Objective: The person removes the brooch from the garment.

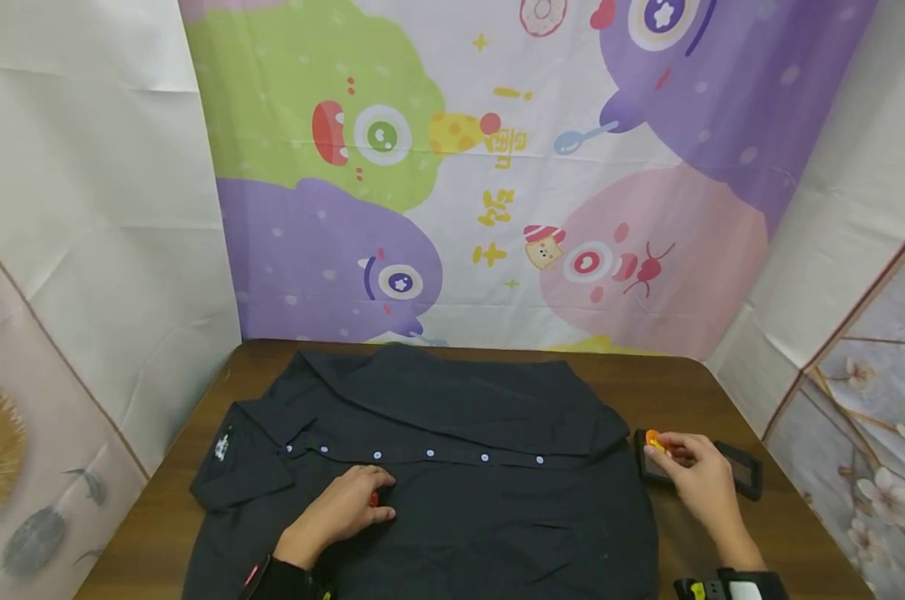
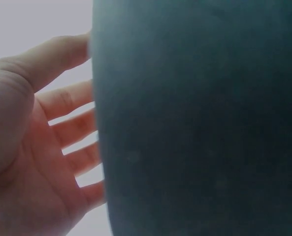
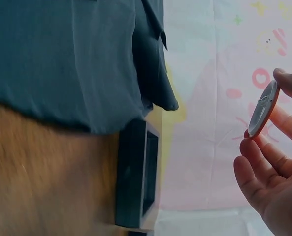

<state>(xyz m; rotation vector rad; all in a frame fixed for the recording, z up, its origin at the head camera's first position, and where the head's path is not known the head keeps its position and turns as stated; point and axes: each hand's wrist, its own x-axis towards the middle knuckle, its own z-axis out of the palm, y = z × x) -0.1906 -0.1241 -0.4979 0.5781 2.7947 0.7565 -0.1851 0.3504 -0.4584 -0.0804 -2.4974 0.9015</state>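
A dark short-sleeved shirt (image 1: 512, 500) with a row of pale buttons lies spread on the table. My left hand (image 1: 340, 508) rests on its front below the buttons, beside a small red object (image 1: 373, 498) showing between thumb and fingers. In the left wrist view, dark fabric (image 2: 200, 118) covers the fingertips of the left hand (image 2: 42, 132), whose palm is bare. My right hand (image 1: 696, 475) pinches an orange-faced pin badge (image 1: 653, 439) above a black tray. The right wrist view shows the badge's (image 3: 264, 109) white back with its pin, held at the edge by thumb and fingers (image 3: 266, 162).
The black open tray (image 1: 752, 479) stands right of the shirt on the brown wooden table (image 1: 790, 533). A white embroidered mark (image 1: 222, 444) sits on the shirt's left sleeve. A cartoon-print cloth (image 1: 490, 317) hangs behind the table, with pale walls at both sides.
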